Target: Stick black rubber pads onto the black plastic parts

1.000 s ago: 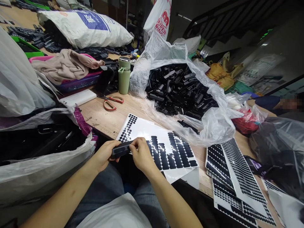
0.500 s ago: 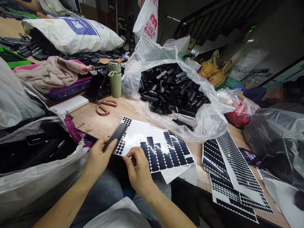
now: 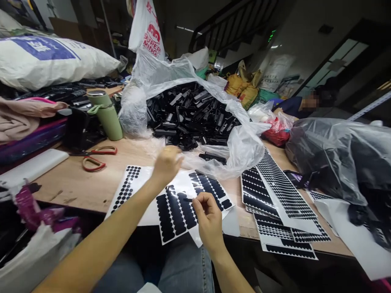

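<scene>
Sticker (image 3: pixel 187 200) sits pinched endwise in the right hand (image 3: pixel 210 217), likely sparing its glue, while the left hand (image 3: pixel 166 163), grip too blurred to tell, hovers by the open bag (image 3: pixel 247 143).

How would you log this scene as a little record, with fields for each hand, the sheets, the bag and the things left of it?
Left hand: blurred, in front of the open plastic bag; whether it holds anything is unclear
Right hand: pinches a small black piece between thumb and finger
Sheets: one with black ovals overlaps one with black dots; patterned sheets overlap farther right
Bag: holds many black parts
Left of bag: green bottle, red-handled scissors
Surface: wood-coloured table
</scene>
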Demonstrator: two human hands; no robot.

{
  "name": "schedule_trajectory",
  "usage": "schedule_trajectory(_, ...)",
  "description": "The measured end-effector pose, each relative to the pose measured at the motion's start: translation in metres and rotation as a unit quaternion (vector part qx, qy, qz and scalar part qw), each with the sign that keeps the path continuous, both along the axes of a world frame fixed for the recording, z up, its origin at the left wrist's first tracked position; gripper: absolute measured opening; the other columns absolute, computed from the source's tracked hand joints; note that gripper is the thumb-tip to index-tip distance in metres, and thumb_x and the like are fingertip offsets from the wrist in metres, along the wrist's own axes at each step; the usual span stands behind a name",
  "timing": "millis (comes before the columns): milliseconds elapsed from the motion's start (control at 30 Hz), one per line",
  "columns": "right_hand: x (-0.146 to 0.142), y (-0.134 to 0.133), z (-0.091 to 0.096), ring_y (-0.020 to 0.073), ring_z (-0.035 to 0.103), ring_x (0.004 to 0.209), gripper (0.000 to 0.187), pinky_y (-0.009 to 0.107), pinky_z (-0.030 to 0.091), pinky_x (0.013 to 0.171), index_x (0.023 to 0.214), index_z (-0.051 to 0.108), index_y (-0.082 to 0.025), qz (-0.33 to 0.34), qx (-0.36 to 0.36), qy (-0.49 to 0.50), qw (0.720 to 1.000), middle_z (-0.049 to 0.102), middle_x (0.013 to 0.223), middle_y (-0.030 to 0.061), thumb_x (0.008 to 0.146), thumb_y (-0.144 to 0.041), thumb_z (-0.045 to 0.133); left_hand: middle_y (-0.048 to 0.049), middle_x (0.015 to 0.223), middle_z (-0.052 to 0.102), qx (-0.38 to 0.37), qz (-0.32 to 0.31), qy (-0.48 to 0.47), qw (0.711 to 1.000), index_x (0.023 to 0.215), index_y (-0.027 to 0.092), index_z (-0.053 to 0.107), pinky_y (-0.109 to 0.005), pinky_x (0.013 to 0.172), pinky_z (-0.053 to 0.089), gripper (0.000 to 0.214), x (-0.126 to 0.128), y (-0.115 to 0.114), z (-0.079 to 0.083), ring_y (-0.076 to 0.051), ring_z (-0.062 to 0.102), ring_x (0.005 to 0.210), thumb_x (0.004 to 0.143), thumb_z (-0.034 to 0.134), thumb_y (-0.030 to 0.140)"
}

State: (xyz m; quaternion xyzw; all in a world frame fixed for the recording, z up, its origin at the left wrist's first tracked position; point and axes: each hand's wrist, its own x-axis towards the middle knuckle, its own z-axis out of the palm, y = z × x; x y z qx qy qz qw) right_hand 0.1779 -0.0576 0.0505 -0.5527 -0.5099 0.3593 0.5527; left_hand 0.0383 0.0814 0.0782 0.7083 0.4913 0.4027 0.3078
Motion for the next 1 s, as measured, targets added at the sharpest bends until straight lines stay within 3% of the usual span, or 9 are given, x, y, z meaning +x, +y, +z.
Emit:
schedule_trajectory(133, 0.022, -0.007, -0.011, 0.0132, 0.044, 0.068, 0.016, 0.026, 0.039, 0.064, 0.076, 0.05, -0.021, -0.029, -0.033, 0.008, 0.999, 0.046, 0.075, 0.0002, 0.085, -0.034, 0.05, -0.0134, 0.099, 0.062, 0.012, -0.113, 0.041, 0.993, 0.069, 0.015, 0.065, -0.044, 0.099, 0.03, 0.004, 0.107, 0.074, -0.025, -0.03, 0.046, 0.111, 0.066, 0.065, 0.012)
schedule_trajectory(233, 0.042, -0.007, -0.016, 0.0135, 0.044, 0.068, 0.017, 0.027, 0.04, 0.064, 0.075, 0.05, -0.021, -0.056, -0.05, 0.017, 0.997, 0.046, 0.074, 0.0003, 0.084, -0.036, 0.051, -0.0143, 0.093, 0.063, -0.002, -0.126, 0.03, 0.992, 0.054, 0.015, 0.058, -0.047, 0.099, 0.029, 0.012, 0.134, 0.096, -0.041, -0.032, 0.048, 0.108, 0.061, 0.067, 0.009)
schedule_trajectory(367, 0.055, 0.0, -0.013, 0.0138, 0.045, 0.067, 0.018, 0.027, 0.041, 0.063, 0.075, 0.053, -0.021, -0.065, -0.064, 0.051, 0.994, 0.048, 0.072, 0.0006, 0.08, -0.038, 0.055, -0.0121, 0.097, 0.063, -0.035, -0.08, -0.024, 0.996, 0.062, 0.016, 0.055, -0.045, 0.095, 0.036, 0.01, 0.095, 0.09, -0.043, -0.028, 0.051, 0.104, 0.068, 0.063, 0.018)
schedule_trajectory(467, 0.048, 0.009, -0.002, 0.0151, 0.05, 0.072, 0.019, 0.028, 0.043, 0.066, 0.082, 0.057, -0.02, -0.027, -0.077, 0.09, 0.993, 0.054, 0.079, 0.0027, 0.079, -0.039, 0.057, -0.0112, 0.091, 0.063, -0.097, -0.037, -0.087, 0.991, 0.074, 0.015, 0.055, -0.044, 0.081, 0.048, 0.018, 0.038, 0.056, -0.031, -0.024, 0.06, 0.09, 0.08, 0.05, 0.031)
schedule_trajectory(533, 0.038, 0.017, 0.005, 0.0168, 0.053, 0.079, 0.019, 0.029, 0.043, 0.069, 0.08, 0.057, -0.02, -0.006, -0.076, 0.102, 0.992, 0.057, 0.088, 0.0048, 0.078, -0.039, 0.058, -0.0113, 0.091, 0.064, -0.215, -0.037, -0.197, 0.956, 0.081, 0.013, 0.058, -0.043, 0.074, 0.053, 0.021, 0.001, 0.022, -0.022, -0.023, 0.063, 0.083, 0.081, 0.05, 0.032)
schedule_trajectory(633, 0.018, 0.029, 0.013, 0.0201, 0.052, 0.098, 0.019, 0.031, 0.042, 0.077, 0.071, 0.056, -0.02, -0.008, -0.069, 0.098, 0.993, 0.059, 0.099, 0.0065, 0.077, -0.037, 0.058, -0.0105, 0.094, 0.064, -0.365, -0.018, -0.331, 0.87, 0.087, 0.012, 0.063, -0.044, 0.072, 0.056, 0.018, -0.04, -0.032, -0.012, -0.024, 0.064, 0.085, 0.078, 0.057, 0.026)
schedule_trajectory(733, -0.002, 0.035, 0.012, 0.0204, 0.049, 0.106, 0.019, 0.031, 0.039, 0.082, 0.064, 0.055, -0.019, 0.006, -0.09, 0.11, 0.99, 0.061, 0.096, 0.0062, 0.075, -0.033, 0.06, -0.0082, 0.091, 0.063, -0.397, 0.034, -0.346, 0.849, 0.085, 0.013, 0.066, -0.043, 0.067, 0.058, 0.013, -0.062, -0.073, -0.01, -0.023, 0.061, 0.087, 0.077, 0.058, 0.021)
schedule_trajectory(900, -0.025, 0.028, 0.001, 0.0103, 0.048, 0.065, 0.02, 0.025, 0.037, 0.059, 0.072, 0.059, -0.017, 0.064, -0.184, 0.174, 0.965, 0.059, 0.082, 0.0019, 0.069, -0.036, 0.064, -0.0092, 0.099, 0.062, -0.418, 0.06, -0.361, 0.832, 0.083, 0.015, 0.068, -0.042, 0.064, 0.059, 0.012, -0.076, -0.105, -0.015, -0.024, 0.057, 0.094, 0.077, 0.06, 0.02)
schedule_trajectory(1000, -0.032, 0.02, -0.002, 0.008, 0.042, 0.058, 0.02, 0.023, 0.035, 0.055, 0.072, 0.059, -0.017, 0.062, -0.192, 0.187, 0.961, 0.052, 0.069, -0.0023, 0.067, -0.035, 0.066, -0.0094, 0.099, 0.062, -0.418, 0.056, -0.371, 0.827, 0.083, 0.015, 0.069, -0.041, 0.064, 0.059, 0.012, -0.081, -0.114, -0.02, -0.026, 0.056, 0.096, 0.076, 0.061, 0.022)
